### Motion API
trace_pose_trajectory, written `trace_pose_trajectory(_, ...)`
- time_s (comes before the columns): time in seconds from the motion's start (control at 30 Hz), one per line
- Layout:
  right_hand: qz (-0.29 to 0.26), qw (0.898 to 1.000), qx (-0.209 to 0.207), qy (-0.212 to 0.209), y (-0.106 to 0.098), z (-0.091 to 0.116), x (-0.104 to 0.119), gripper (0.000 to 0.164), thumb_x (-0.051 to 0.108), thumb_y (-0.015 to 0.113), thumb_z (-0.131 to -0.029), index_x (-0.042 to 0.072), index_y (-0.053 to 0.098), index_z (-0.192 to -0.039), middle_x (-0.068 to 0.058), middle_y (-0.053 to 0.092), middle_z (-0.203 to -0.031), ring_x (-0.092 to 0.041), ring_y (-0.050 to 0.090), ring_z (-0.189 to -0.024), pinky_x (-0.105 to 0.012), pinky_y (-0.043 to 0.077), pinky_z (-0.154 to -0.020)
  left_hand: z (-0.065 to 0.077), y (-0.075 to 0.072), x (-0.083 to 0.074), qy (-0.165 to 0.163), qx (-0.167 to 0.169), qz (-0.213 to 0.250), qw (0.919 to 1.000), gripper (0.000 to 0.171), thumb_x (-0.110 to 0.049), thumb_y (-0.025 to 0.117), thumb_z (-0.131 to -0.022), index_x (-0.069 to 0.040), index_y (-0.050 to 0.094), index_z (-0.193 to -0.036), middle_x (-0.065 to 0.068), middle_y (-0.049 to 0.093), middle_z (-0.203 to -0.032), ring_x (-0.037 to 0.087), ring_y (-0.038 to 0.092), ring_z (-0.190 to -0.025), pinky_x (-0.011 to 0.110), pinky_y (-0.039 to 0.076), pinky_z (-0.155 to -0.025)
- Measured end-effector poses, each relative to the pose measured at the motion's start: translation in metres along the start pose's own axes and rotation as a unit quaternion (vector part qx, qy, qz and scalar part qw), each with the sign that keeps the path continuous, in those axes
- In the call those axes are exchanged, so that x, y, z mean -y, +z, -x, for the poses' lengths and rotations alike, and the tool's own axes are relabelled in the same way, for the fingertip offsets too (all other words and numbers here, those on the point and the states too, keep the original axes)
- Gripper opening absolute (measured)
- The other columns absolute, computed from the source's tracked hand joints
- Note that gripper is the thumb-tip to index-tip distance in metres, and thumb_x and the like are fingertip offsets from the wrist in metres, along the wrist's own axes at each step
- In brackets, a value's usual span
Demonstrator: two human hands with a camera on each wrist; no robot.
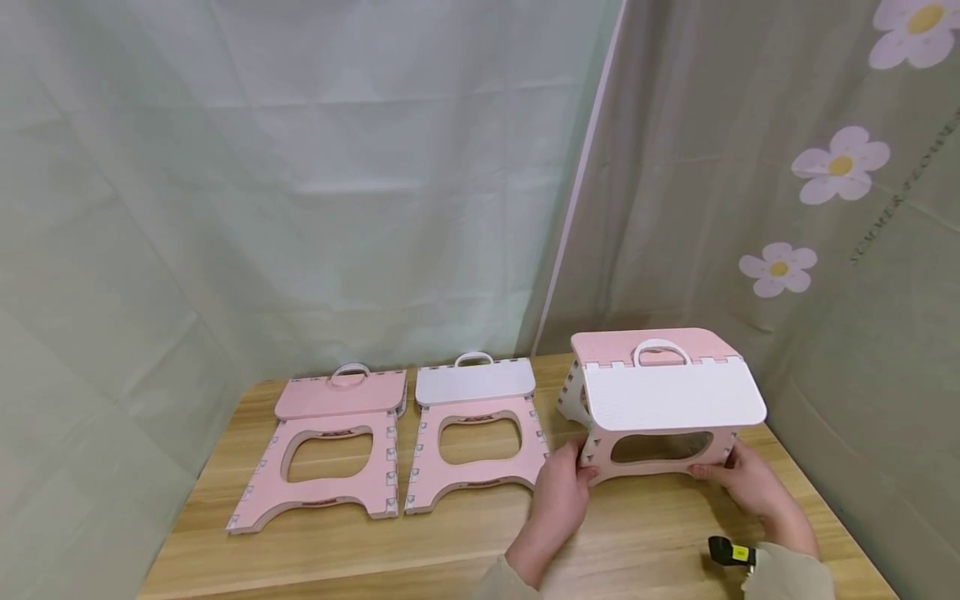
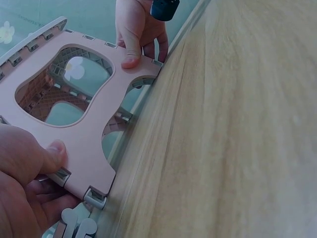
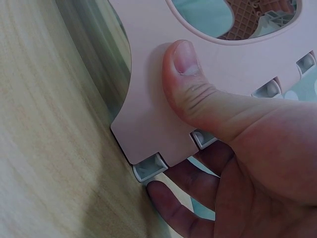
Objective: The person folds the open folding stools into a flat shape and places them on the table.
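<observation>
An unfolded step stool (image 1: 671, 396) with a pink-and-white top stands at the right of the table, its white handle arched over the middle. My left hand (image 1: 558, 496) grips the left edge of its pink front leg panel, thumb on the face and fingers behind. On the opposite edge my right hand (image 1: 753, 483) grips the same panel, thumb (image 3: 185, 74) flat on the pink face near the foot. In the left wrist view, the leg panel (image 2: 84, 144) spans between both hands, and its feet are right at the wooden surface.
Two folded stools lie on the wooden table (image 1: 315, 562) to the left: a pink stool (image 1: 341, 446) and a pink stool with a white top flap (image 1: 476, 442). A pale curtain (image 1: 375, 208) hangs behind, and a flowered curtain (image 1: 675, 208) borders the right side.
</observation>
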State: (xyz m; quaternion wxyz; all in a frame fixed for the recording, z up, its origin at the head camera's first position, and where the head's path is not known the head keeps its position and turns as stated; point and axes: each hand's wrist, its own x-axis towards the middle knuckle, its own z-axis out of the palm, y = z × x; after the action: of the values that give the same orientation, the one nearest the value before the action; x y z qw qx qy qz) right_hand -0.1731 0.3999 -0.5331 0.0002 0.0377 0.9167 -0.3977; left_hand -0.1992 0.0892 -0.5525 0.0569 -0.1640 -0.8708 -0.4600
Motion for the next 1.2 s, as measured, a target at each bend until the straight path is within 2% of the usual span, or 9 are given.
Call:
trace_pose_trajectory(0.1, 0.000, 1.000, 0.000, 0.000, 0.0004, 0.0001, -0.0003, 0.066, 0.024, 0.084, -0.095, -0.007, 0.051, -0.144, -0.026, 0.065, -0.131, -0.034, 0.055, -0.119, -0.037, 0.048, -0.091, 0.0004, 0.0001, -0.0004, -0.002, 0.001, -0.001, 1.0000, 0.032, -0.016, 0.079, -0.097, -0.008, 0.071, -0.128, 0.005, 0.077, -0.112, 0.021, 0.073, -0.102, 0.039, 0.059, -0.087)
trace_pose_trajectory(0.3, -0.009, 1.000, 0.004, 0.003, 0.0010, 0.0004, 0.0004, 0.069, 0.024, 0.083, -0.096, -0.008, 0.048, -0.146, -0.031, 0.061, -0.135, -0.044, 0.052, -0.127, -0.054, 0.045, -0.099, 0.0004, -0.0003, -0.0007, -0.005, 0.003, -0.001, 1.0000, 0.034, -0.015, 0.078, -0.098, -0.007, 0.071, -0.129, 0.006, 0.077, -0.114, 0.022, 0.073, -0.104, 0.039, 0.059, -0.089)
trace_pose_trajectory(0.4, -0.012, 1.000, 0.003, 0.003, 0.0010, 0.0004, 0.0012, 0.069, 0.024, 0.084, -0.095, -0.008, 0.048, -0.145, -0.032, 0.061, -0.135, -0.045, 0.052, -0.127, -0.055, 0.045, -0.099, -0.0002, -0.0009, -0.0006, -0.008, 0.005, 0.001, 1.0000, 0.034, -0.016, 0.078, -0.098, -0.008, 0.070, -0.130, 0.005, 0.077, -0.115, 0.022, 0.072, -0.105, 0.040, 0.058, -0.090)
trace_pose_trajectory(0.5, -0.012, 1.000, 0.004, 0.003, 0.0009, 0.0003, 0.0014, 0.068, 0.023, 0.084, -0.095, -0.008, 0.049, -0.145, -0.031, 0.061, -0.134, -0.044, 0.052, -0.126, -0.053, 0.045, -0.099, -0.0007, -0.0012, -0.0003, -0.008, 0.007, 0.000, 0.9999, 0.034, -0.016, 0.078, -0.098, -0.008, 0.070, -0.130, 0.005, 0.077, -0.116, 0.022, 0.072, -0.106, 0.040, 0.058, -0.090)
trace_pose_trajectory(0.7, -0.002, 1.000, 0.002, 0.005, 0.0006, -0.0004, 0.0011, 0.065, 0.024, 0.084, -0.095, -0.007, 0.051, -0.143, -0.026, 0.064, -0.132, -0.036, 0.054, -0.122, -0.042, 0.046, -0.094, -0.0006, -0.0015, -0.0003, -0.011, 0.010, -0.002, 0.9999, 0.034, -0.017, 0.078, -0.098, -0.009, 0.070, -0.131, 0.006, 0.077, -0.117, 0.023, 0.072, -0.107, 0.041, 0.058, -0.091)
trace_pose_trajectory(0.8, -0.004, 1.000, 0.002, 0.004, 0.0003, -0.0008, 0.0011, 0.065, 0.023, 0.083, -0.096, -0.007, 0.051, -0.143, -0.027, 0.063, -0.133, -0.038, 0.054, -0.122, -0.043, 0.046, -0.095, -0.0006, -0.0014, -0.0002, -0.011, 0.010, -0.002, 0.9999, 0.034, -0.016, 0.078, -0.098, -0.009, 0.070, -0.131, 0.006, 0.077, -0.117, 0.023, 0.072, -0.107, 0.041, 0.058, -0.090)
trace_pose_trajectory(1.07, -0.026, 1.000, 0.012, 0.011, 0.0003, -0.0006, 0.0011, 0.071, 0.021, 0.082, -0.097, -0.009, 0.044, -0.149, -0.036, 0.054, -0.142, -0.050, 0.046, -0.133, -0.064, 0.040, -0.105, 0.0000, -0.0013, -0.0001, -0.010, 0.008, -0.004, 0.9999, 0.033, -0.017, 0.078, -0.098, -0.008, 0.071, -0.129, 0.006, 0.077, -0.114, 0.022, 0.073, -0.104, 0.040, 0.059, -0.088)
trace_pose_trajectory(1.2, -0.031, 0.999, 0.013, 0.012, 0.0001, -0.0004, 0.0014, 0.072, 0.022, 0.082, -0.097, -0.009, 0.043, -0.149, -0.037, 0.052, -0.145, -0.052, 0.043, -0.136, -0.069, 0.037, -0.108, 0.0004, -0.0007, 0.0000, -0.004, 0.003, -0.010, 0.9999, 0.032, -0.017, 0.078, -0.098, -0.007, 0.071, -0.127, 0.007, 0.077, -0.112, 0.023, 0.073, -0.102, 0.040, 0.059, -0.086)
